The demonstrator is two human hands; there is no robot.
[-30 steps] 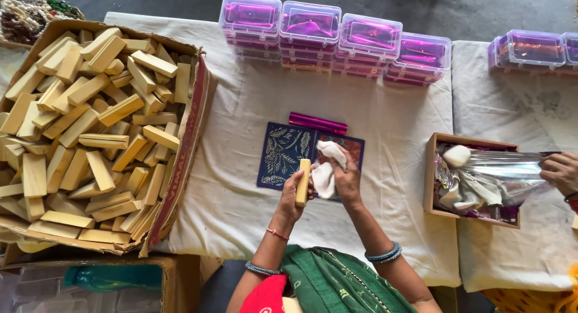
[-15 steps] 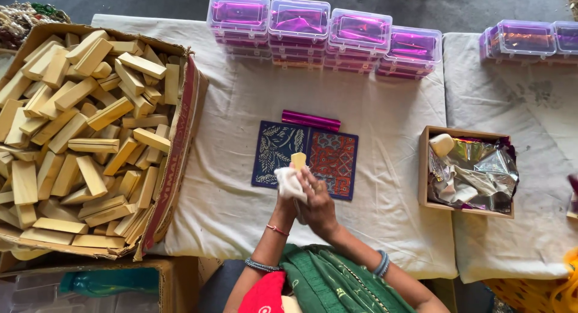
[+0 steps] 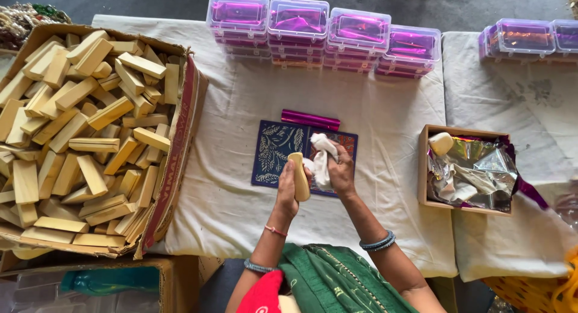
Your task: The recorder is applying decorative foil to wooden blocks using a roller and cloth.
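Hands: left (image 3: pixel 288 183) gripping wooden block (image 3: pixel 299 175), right (image 3: pixel 341 171) seemingly pinching white cloth (image 3: pixel 321 159), above cloth-draped table (image 3: pixel 241 102).

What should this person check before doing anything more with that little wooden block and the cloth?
1. Wooden block firmly gripped in left hand: ok, fingers wrap it, upright.
2. White cloth in right hand: ok, bunched beside the block.
3. Block's surface clean: cannot tell, too small to see.
4. Patterned mat flat under the hands: ok.
5. Supply of blocks within reach: ok, cardboard box to the left is full.
6. Room in the small box on the right: cannot tell, foil wrap fills it.
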